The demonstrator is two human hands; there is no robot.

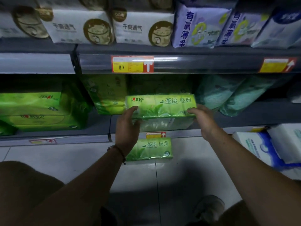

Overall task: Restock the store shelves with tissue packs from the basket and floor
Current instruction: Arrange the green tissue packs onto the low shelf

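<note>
I hold a bright green tissue pack with white lettering at the front of the lower shelf. My left hand grips its left end and my right hand grips its right end. The pack rests on or just above the shelf board, with a clear-wrapped part below it. A second green tissue pack of the same kind lies on the tiled floor right below, partly behind my left wrist. No basket is in view.
Green tissue packs fill the lower shelf to the left, and teal packs stand to the right. White and lilac packs sit on the upper shelf. White-and-blue packs lie at right on the floor. My knees and a shoe show below.
</note>
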